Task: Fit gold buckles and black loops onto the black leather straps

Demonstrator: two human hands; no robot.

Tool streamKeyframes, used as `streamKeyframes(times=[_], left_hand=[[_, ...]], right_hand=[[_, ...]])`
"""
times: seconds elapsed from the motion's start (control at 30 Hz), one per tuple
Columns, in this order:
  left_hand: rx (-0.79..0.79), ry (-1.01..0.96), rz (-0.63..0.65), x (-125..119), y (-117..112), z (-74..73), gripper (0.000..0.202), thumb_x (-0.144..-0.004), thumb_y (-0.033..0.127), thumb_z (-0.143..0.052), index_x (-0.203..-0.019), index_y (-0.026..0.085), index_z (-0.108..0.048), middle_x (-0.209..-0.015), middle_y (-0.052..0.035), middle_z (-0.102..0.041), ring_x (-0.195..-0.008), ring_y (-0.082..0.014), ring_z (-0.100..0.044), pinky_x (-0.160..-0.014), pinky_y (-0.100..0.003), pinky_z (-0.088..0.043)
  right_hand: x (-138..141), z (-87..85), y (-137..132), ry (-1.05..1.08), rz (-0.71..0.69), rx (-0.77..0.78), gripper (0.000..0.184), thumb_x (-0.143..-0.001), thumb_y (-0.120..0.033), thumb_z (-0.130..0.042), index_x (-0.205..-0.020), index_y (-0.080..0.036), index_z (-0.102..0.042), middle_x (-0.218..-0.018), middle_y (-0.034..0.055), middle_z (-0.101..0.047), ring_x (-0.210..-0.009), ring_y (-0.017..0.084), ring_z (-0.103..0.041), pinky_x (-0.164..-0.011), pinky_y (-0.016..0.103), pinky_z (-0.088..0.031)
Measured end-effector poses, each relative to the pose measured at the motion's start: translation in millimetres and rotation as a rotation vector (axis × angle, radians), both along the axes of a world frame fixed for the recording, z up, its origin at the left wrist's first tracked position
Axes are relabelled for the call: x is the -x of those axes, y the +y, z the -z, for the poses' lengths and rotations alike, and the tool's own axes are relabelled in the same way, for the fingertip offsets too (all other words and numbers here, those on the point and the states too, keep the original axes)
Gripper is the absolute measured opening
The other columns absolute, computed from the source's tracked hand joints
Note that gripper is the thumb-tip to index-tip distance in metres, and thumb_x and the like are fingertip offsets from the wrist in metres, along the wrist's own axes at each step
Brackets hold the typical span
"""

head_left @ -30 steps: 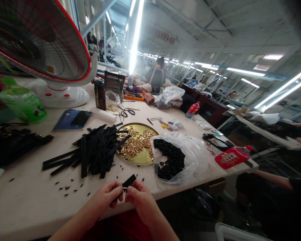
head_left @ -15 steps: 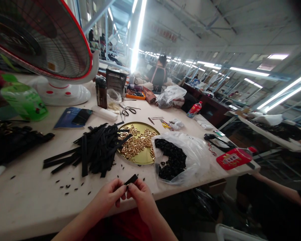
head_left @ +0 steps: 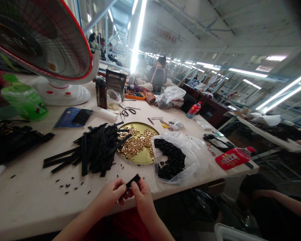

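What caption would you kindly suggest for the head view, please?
Left hand and right hand hold a black strip before a round tray of golden fittings and a plastic bag.

1. A pale table point(head_left: 50, 207) bears a round gold tray point(head_left: 146, 156).
2. Left of the tray, a heap of black strips point(head_left: 96, 149), some overlapping its rim.
3. Right of the tray, just beside it, an open plastic bag point(head_left: 197, 155); farther right, a red bottle point(head_left: 232, 159) on its side.
4. Left of the tray and nearer the viewer, scattered black bits point(head_left: 68, 185).
5. Beyond the tray, scissors point(head_left: 126, 111) and yellow-handled pliers point(head_left: 165, 125).
6. Beyond the tray, leftward, a blue booklet point(head_left: 62, 119) and a fan's white base point(head_left: 65, 96).
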State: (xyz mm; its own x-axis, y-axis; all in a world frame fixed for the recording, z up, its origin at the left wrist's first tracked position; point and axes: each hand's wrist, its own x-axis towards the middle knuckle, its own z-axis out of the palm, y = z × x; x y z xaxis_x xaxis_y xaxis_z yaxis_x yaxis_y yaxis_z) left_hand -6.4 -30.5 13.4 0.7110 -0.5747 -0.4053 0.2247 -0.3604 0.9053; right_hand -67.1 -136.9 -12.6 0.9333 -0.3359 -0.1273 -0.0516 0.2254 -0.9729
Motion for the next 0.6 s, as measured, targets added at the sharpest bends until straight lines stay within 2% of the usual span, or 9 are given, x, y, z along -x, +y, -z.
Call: streamKeyframes(times=[0.07,0.17,0.4,0.6], left_hand=[[-0.005,0.000,-0.008,0,-1,0.6,0.022,-0.065,0.040,-0.042,-0.057,0.019,-0.045,-0.053,0.0032,-0.057,-0.043,-0.0113,-0.052,-0.042,-0.022,-0.035],[0.015,-0.017,-0.011,0,-1,2.3,0.023,-0.066,0.040,-0.043,-0.057,0.019,-0.045,-0.053,0.0032,-0.057,-0.045,-0.0121,-0.053,-0.044,-0.023,-0.040],[-0.026,-0.059,-0.002,-2,4,4.5,0.017,-0.067,0.031,-0.041,-0.058,0.019,-0.048,-0.057,0.0014,-0.062,-0.047,-0.0128,-0.055,-0.047,-0.023,-0.041],[-0.137,-0.194,0.031,-3,6,8.6,0.020,-0.071,0.034,-0.040,-0.059,0.020,-0.047,-0.057,0.0015,-0.061,-0.047,-0.0140,-0.055,-0.047,-0.023,-0.040]], right_hand=[[0,-1.8,-1,0.001,-0.002,0.046,0.023,-0.076,-0.038,-0.053,-0.072,-0.016,-0.051,-0.057,-0.0030,-0.051,-0.049,0.010,-0.048,-0.048,0.022,-0.038],[0,-3.7,-1,0.005,-0.010,0.087,0.022,-0.078,-0.037,-0.052,-0.072,-0.016,-0.051,-0.058,-0.0025,-0.052,-0.049,0.010,-0.050,-0.048,0.022,-0.039],[1,4.2,3,-0.001,0.011,0.085,0.020,-0.080,-0.036,-0.051,-0.074,-0.017,-0.050,-0.058,-0.0026,-0.053,-0.050,0.011,-0.050,-0.049,0.022,-0.039],[5,8.3,3,-0.023,0.007,0.117,0.018,-0.081,-0.034,-0.050,-0.078,-0.017,-0.052,-0.064,-0.0005,-0.058,-0.057,0.012,-0.054,-0.055,0.024,-0.042]])
